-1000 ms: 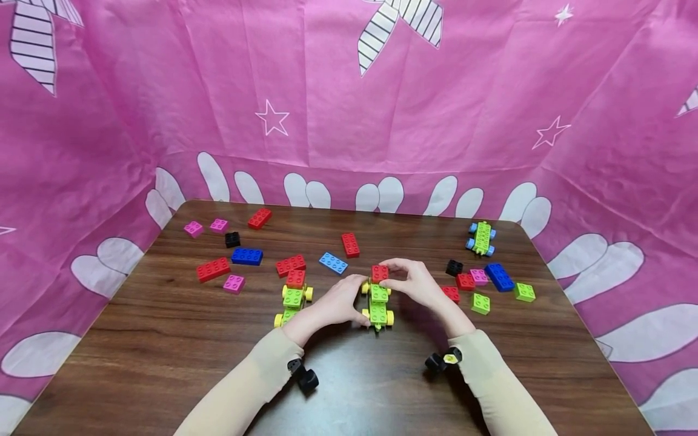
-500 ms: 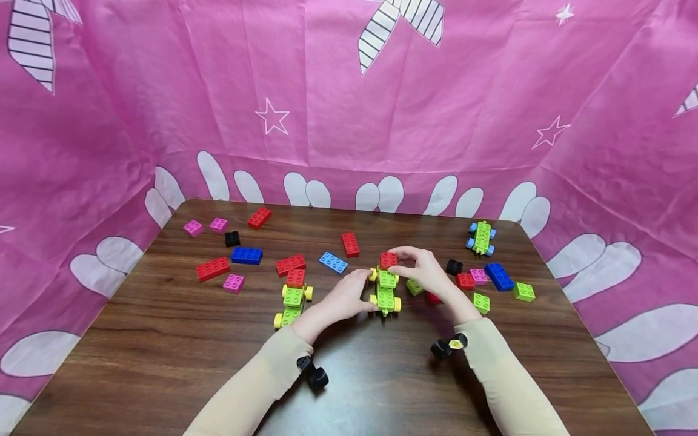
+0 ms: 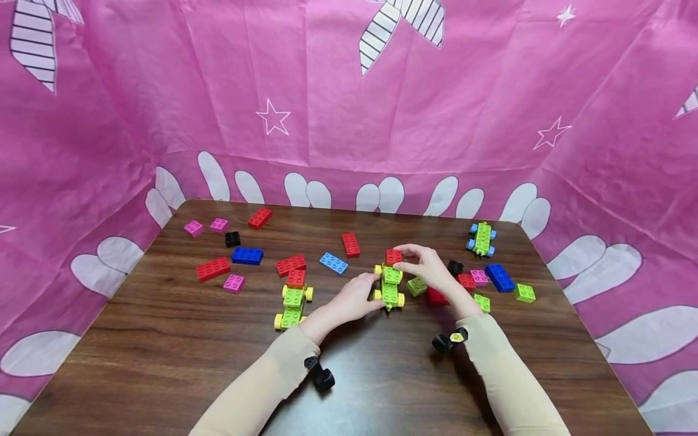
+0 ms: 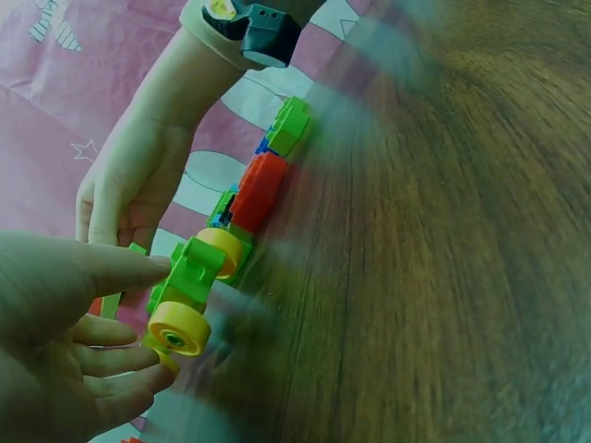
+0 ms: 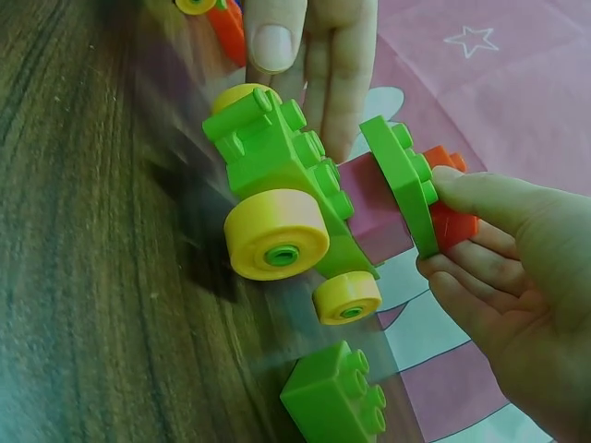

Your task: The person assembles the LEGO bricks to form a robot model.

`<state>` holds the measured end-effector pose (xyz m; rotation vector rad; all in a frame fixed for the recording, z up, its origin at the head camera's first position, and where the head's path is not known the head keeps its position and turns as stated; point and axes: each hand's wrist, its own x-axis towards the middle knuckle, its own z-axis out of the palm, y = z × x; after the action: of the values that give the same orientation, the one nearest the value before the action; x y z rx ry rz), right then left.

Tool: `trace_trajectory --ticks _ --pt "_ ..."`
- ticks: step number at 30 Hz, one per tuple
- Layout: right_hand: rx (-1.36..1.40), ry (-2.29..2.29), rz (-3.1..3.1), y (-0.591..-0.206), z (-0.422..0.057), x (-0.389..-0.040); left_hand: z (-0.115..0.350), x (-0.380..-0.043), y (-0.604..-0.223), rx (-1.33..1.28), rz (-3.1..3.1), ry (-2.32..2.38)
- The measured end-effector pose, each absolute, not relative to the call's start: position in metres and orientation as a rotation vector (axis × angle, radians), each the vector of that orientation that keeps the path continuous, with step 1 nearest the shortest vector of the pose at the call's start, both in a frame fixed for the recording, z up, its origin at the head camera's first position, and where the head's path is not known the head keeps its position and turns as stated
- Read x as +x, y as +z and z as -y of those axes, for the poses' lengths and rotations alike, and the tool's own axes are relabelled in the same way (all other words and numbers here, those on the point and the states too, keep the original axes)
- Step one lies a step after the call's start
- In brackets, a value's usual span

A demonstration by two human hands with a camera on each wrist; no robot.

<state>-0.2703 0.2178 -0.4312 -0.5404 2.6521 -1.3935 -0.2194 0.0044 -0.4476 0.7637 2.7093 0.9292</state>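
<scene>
A toy car (image 3: 389, 294) with a light green base and yellow wheels is between the hands at the table's middle. On its base sits a pink brick (image 5: 371, 210), topped by a thin green plate (image 5: 395, 175) and a red brick (image 3: 394, 257). The left hand (image 3: 353, 299) grips the base from the left, thumb at the near end and fingertips along the wheels. With thumb and fingers, the right hand (image 3: 428, 267) pinches the red brick at the plate's edge. A similar yellow-wheeled car (image 3: 292, 298) stands to the left, partly behind the left wrist.
Near the right hand lie a green brick (image 3: 417, 286), a dark blue brick (image 3: 500, 277) and several others. A blue-wheeled base (image 3: 482, 238) stands far right. A light blue plate (image 3: 333, 263) and red brick (image 3: 351, 244) lie behind; more bricks are scattered left. Pink cloth surrounds the table.
Both hands have shifted right and slightly away from the person, bringing the toy car along. A green brick beside the right hand has come into view. The other car has stayed put.
</scene>
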Motion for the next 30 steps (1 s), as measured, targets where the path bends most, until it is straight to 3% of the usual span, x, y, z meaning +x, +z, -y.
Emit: trace_trajectory --ticks 30 --pt "-0.518 -1.379 -2.640 -0.4400 -0.2226 -0.2805 -0.0082 -0.2198 -0.4544 0.805 -2.655 0.890"
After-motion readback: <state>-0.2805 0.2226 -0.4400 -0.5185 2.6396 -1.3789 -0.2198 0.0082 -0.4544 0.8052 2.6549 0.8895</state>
